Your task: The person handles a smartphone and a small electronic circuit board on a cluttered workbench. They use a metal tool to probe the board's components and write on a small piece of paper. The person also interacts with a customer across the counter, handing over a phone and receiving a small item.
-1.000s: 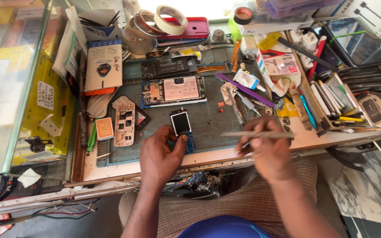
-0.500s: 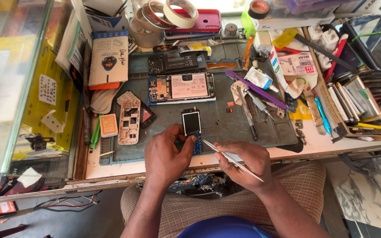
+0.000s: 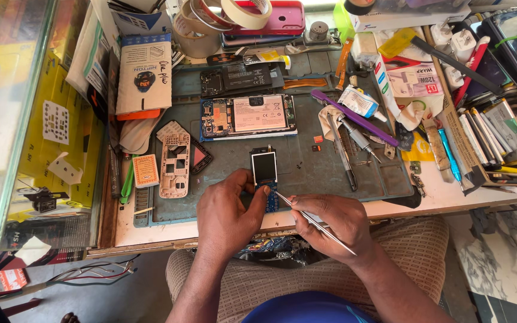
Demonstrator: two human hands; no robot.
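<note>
Metal tweezers [image 3: 312, 220] sit pinched in the right hand [image 3: 336, 224], tips at the stripped keypad phone [image 3: 265, 179] lying near the front edge of the grey mat [image 3: 306, 173] on the surface. The left hand [image 3: 228, 212] grips its lower end. Light, stiff and likely fragile, it seems best held by its side edges.

Your small phone [image 3: 264, 173] lies on the mat [image 3: 330, 179]; the opened smartphone [image 3: 248, 116] sits behind it, the keypad frame [image 3: 175, 164] left, screwdrivers [image 3: 348, 143] right.
</note>
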